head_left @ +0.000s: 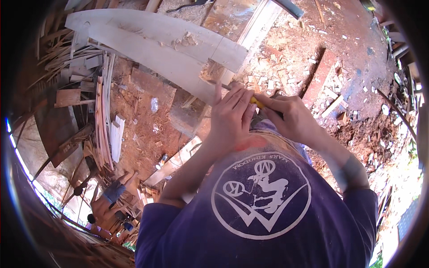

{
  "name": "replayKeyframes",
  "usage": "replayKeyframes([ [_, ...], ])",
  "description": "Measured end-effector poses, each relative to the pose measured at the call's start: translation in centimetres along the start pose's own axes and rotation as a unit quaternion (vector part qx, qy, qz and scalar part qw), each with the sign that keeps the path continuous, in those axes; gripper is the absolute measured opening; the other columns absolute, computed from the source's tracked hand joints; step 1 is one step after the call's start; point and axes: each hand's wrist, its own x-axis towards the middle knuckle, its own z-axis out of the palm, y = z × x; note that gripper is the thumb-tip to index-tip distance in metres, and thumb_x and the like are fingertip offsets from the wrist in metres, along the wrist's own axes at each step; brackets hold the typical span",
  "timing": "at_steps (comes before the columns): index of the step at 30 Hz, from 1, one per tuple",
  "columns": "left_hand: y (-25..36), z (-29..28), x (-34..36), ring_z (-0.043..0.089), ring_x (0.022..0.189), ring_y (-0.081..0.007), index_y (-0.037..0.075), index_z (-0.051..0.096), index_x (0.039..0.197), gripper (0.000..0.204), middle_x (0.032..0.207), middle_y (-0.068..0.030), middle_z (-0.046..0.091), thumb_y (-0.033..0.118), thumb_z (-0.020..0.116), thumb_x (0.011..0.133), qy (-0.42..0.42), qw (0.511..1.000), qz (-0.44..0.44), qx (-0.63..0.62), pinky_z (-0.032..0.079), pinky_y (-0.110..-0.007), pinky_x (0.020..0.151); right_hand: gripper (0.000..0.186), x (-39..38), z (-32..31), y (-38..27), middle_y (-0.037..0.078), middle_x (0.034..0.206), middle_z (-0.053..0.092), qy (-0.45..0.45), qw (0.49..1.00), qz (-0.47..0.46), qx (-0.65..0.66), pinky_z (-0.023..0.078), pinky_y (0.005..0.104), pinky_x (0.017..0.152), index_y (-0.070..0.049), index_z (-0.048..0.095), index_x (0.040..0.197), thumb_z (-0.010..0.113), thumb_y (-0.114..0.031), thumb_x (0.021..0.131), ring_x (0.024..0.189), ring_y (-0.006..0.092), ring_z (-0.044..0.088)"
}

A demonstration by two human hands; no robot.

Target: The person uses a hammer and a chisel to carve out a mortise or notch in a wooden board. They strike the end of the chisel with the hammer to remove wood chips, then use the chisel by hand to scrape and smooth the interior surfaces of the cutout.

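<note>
My right hand [292, 116] is closed on a yellow-handled hand tool [255, 101], perhaps a chisel, near the middle of the view. My left hand [230, 111] lies over the tool's dark front part, fingers curled together on it, just left of my right hand. The tool's tip points up-left toward a notched, rough wooden end [210, 71] of a long pale tapered board [143, 40], which runs diagonally to the upper left. My fingers hide most of the blade. Some wood scraps [187, 39] lie on the board's face.
Narrow planks [105, 120] and offcuts are piled at left. A short board [178, 161] lies below the long one. A reddish beam [319, 76] and scattered wood chips [290, 67] cover the dirt at right. Another person [111, 196] is at the lower left, among timber.
</note>
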Motion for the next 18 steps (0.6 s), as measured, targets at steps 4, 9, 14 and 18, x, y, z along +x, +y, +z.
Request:
replayKeyframes([
  [4, 0.2, -0.1, 0.4, 0.066, 0.117, -0.0358, -0.004, 0.067, 0.117, 0.032, 0.112, -0.0193, 0.071, 0.020, 0.061, 0.098, -0.039, 0.998, 0.053, 0.006, 0.025, -0.066, 0.118, 0.040, 0.1, 2.3, 0.9, 0.021, 0.074, 0.066, 0.028, 1.000, -0.002, 0.010, 0.051, 0.0429, 0.062, 0.003, 0.067, 0.130, 0.066, -0.003, 0.091, 0.064, 0.0318, 0.065],
  [9, 0.8, -0.1, 0.7, 0.065, 0.119, -0.0350, -0.005, 0.067, 0.117, 0.033, 0.114, -0.0192, 0.071, 0.022, 0.060, 0.099, -0.031, 0.998, 0.045, 0.008, 0.024, -0.066, 0.118, 0.039, -1.1, 1.5, 2.0, 0.020, 0.077, 0.071, 0.063, 0.996, -0.038, 0.057, 0.053, 0.0431, 0.063, 0.004, 0.067, 0.129, 0.067, -0.004, 0.091, 0.067, 0.0302, 0.068],
  [14, -0.1, -0.4, 0.2, 0.064, 0.121, -0.0347, -0.005, 0.065, 0.120, 0.040, 0.116, -0.0193, 0.070, 0.028, 0.059, 0.100, -0.048, 0.998, -0.013, 0.032, 0.023, -0.066, 0.119, 0.039, -0.3, 1.3, 0.8, 0.021, 0.082, 0.072, 0.013, 0.998, 0.003, 0.054, 0.056, 0.0420, 0.068, 0.003, 0.068, 0.130, 0.067, -0.004, 0.092, 0.068, 0.0311, 0.069],
  [18, -0.7, -0.2, 0.1, 0.065, 0.119, -0.0346, -0.003, 0.065, 0.122, 0.035, 0.114, -0.0182, 0.071, 0.023, 0.061, 0.099, -0.026, 0.999, 0.028, 0.032, 0.024, -0.066, 0.118, 0.036, 0.7, 2.6, 1.3, 0.020, 0.080, 0.071, 0.033, 0.999, 0.000, 0.030, 0.056, 0.0422, 0.066, 0.003, 0.069, 0.128, 0.065, -0.005, 0.093, 0.064, 0.0323, 0.068],
])
